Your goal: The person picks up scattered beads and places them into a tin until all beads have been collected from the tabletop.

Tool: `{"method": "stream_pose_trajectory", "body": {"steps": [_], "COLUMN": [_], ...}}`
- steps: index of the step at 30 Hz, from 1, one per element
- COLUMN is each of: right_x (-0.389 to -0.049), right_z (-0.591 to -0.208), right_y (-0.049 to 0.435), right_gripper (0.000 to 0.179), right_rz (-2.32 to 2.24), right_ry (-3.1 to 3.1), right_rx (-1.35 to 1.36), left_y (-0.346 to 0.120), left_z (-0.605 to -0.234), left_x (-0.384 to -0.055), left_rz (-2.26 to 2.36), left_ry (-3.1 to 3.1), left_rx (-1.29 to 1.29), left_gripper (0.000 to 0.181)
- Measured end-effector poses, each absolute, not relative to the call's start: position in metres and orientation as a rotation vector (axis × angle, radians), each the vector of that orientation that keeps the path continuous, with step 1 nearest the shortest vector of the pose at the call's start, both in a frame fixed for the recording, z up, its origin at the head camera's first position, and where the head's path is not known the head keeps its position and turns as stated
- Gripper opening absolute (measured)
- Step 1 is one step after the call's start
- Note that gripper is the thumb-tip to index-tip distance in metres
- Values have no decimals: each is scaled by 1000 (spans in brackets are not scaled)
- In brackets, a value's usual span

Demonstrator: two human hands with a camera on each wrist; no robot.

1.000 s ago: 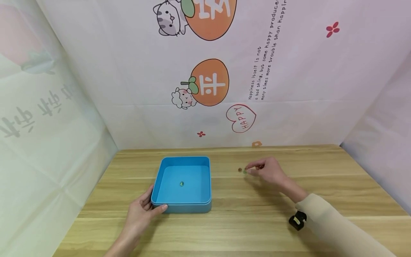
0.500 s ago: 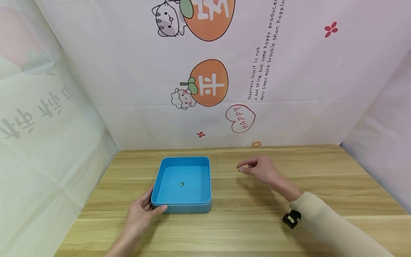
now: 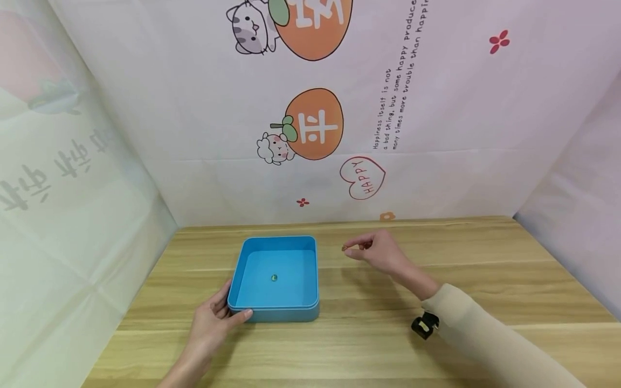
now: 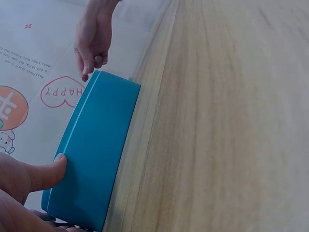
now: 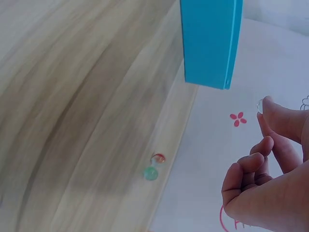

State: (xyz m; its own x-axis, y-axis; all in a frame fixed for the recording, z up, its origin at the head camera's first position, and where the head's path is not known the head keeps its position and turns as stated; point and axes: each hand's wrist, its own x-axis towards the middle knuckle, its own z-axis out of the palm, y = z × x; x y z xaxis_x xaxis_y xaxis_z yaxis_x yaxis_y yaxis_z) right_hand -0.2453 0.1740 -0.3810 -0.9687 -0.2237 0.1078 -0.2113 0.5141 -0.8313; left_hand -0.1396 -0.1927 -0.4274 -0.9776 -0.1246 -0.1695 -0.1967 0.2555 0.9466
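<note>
An open, square blue box (image 3: 291,314) sits on the wooden table. One green-tinted glass marble (image 3: 274,278) lies on its floor. My left hand (image 3: 211,320) grips the box at its near left corner, thumb over the front edge and fingers along the left side. To the right of the box, my right hand (image 3: 380,252) is raised above the table and pinches a small glass marble (image 5: 260,106) between thumb and fingertip. Two more marbles, one reddish (image 5: 158,158) and one green (image 5: 150,173), lie close together on the table in the right wrist view; the head view does not show them.
A printed white cloth (image 3: 218,188) stands behind the table, with more cloth on the left (image 3: 97,215) and right sides. A small black device (image 3: 425,325) is strapped at my right wrist, below the beige sleeve.
My right hand has lifted a marble from the group on the table and carried it left toward the box. The left hand and the box have stayed put.
</note>
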Motion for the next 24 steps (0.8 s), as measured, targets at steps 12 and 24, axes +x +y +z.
{"method": "stream_pose_trajectory", "body": {"steps": [12,24], "right_x": [-246,-248], "right_z": [-377,-373], "right_y": [151,129], "right_gripper": [11,9], "right_rz": [-1498,-1505], "right_ry": [2679,2664], "right_rx": [-405,-432], "left_y": [-194,-193], "left_z": [-428,-428], "left_x": [-140,-140], "left_rz": [1867,1877], "left_ry": [2432,2429], "left_rx": [-308,-308], "left_gripper": [96,96]}}
